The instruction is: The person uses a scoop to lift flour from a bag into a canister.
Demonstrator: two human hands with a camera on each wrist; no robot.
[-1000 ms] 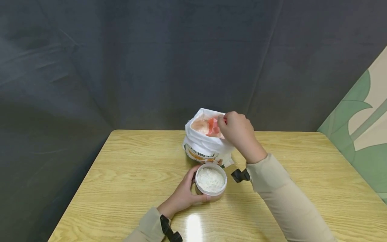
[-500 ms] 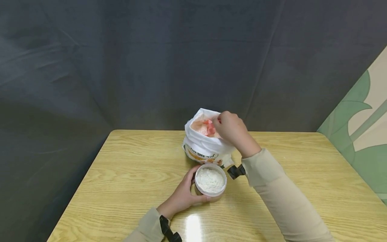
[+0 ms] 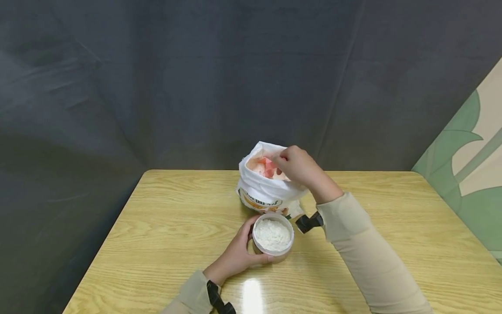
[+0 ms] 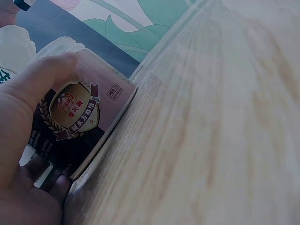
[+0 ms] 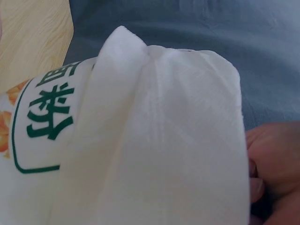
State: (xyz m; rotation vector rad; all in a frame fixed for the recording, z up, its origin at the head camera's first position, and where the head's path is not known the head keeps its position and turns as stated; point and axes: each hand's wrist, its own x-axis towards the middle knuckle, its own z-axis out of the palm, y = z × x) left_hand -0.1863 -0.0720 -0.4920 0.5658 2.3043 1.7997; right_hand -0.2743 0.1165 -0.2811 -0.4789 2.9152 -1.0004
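Note:
My left hand (image 3: 237, 253) grips a round plastic tub (image 4: 84, 103) on the table, with thumb and fingers round its side. White powder (image 3: 273, 234) fills most of the tub, and a dark label with a crest shows in the left wrist view. Just behind it stands an open white flour bag (image 3: 263, 185) with its top folded down. At the bag's mouth my right hand (image 3: 300, 168) holds a red scoop (image 3: 268, 168), whose lower part is inside the bag. In the right wrist view the bag's side (image 5: 178, 131) hides the scoop and part of that hand.
The bag and tub stand on a wood-grain table (image 3: 176, 226). A dark curtain (image 3: 235, 87) hangs behind its far edge. To the right is a wall with green leaf shapes (image 3: 470, 174).
My right hand has shifted slightly left at the bag's mouth, and the scoop has moved left and lower inside it. The left hand and tub have stayed in place.

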